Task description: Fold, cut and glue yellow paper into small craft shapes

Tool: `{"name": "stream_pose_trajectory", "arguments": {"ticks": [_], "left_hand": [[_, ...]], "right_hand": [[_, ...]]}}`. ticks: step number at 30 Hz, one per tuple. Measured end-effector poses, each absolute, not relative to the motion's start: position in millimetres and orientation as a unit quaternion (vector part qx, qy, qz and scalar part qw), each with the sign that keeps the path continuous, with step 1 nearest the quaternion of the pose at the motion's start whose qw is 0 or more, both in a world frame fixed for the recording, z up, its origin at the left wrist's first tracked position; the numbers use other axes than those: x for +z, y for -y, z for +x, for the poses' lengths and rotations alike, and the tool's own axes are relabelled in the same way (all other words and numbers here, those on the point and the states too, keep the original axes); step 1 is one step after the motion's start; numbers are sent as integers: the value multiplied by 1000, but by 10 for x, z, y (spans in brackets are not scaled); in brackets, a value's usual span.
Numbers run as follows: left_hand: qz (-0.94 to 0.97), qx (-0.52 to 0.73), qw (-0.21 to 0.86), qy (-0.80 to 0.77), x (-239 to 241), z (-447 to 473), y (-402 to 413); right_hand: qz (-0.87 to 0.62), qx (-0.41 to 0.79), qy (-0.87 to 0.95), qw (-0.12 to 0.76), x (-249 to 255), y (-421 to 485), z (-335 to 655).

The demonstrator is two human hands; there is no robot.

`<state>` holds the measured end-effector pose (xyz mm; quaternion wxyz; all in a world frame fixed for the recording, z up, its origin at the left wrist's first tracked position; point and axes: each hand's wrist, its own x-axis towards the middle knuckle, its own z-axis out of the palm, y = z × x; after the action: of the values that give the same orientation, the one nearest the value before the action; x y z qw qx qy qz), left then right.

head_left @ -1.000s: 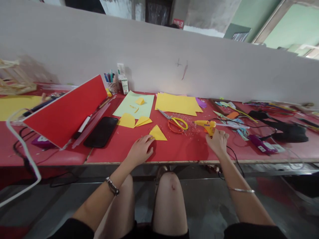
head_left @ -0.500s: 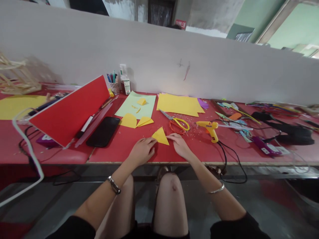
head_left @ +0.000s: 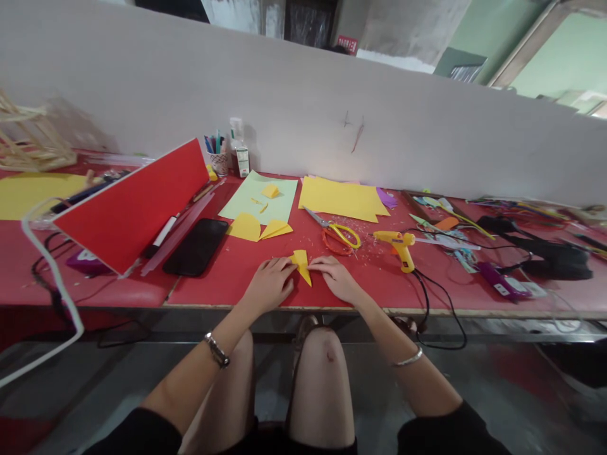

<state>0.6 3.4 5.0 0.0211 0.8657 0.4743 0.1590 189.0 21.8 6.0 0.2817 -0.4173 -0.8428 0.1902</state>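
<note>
Between my hands a small folded piece of yellow paper (head_left: 302, 266) stands over the red tabletop, its narrow point toward me. The fingertips of my left hand (head_left: 271, 284) are closed on its left edge. From the other side, my right hand (head_left: 336, 278) pinches its right edge, thumb mostly hidden. Just beyond lie a rounded yellow paper piece (head_left: 245, 227) and a folded yellow paper piece (head_left: 276, 229). Scissors (head_left: 342, 235) with yellow and red handles rest open behind my right hand.
Left are a black phone (head_left: 196, 247) and a leaning red board (head_left: 135, 205). A green sheet (head_left: 258, 205) and yellow sheets (head_left: 341, 197) lie toward the white partition. A yellow glue gun (head_left: 401, 248) sits right, its cord hanging over the table edge. Paper scraps are scattered around.
The yellow paper has gone from a wide triangle to a narrower folded shape pointing toward me. My right hand has moved slightly left and nearer, the hands now closer together.
</note>
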Motion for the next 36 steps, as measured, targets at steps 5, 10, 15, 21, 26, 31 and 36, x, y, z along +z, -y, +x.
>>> {"name": "stream_pose_trajectory", "arguments": {"ticks": [5,10,15,21,26,31,36], "left_hand": [[865,173,35,-470,21,3,-55],[865,202,34,-458,11,-5,-61],[862,210,39,-460,16,-4,-61],[859,226,55,-457,-4,-8,-73],[857,239,56,-453,-19,-9,-78],[860,225,38,-456,-3,-1,-70],[861,217,30,-459,18,-1,-61]], "right_hand": [[-412,175,856,259,96,-217,1858],[-418,169,857,250,101,-237,1843],[-427,162,854,249,92,-233,1800],[-451,131,847,250,78,-229,1728],[-443,129,849,259,41,-213,1712],[-423,161,852,264,32,-194,1714],[-406,187,857,257,71,-151,1735]]}}
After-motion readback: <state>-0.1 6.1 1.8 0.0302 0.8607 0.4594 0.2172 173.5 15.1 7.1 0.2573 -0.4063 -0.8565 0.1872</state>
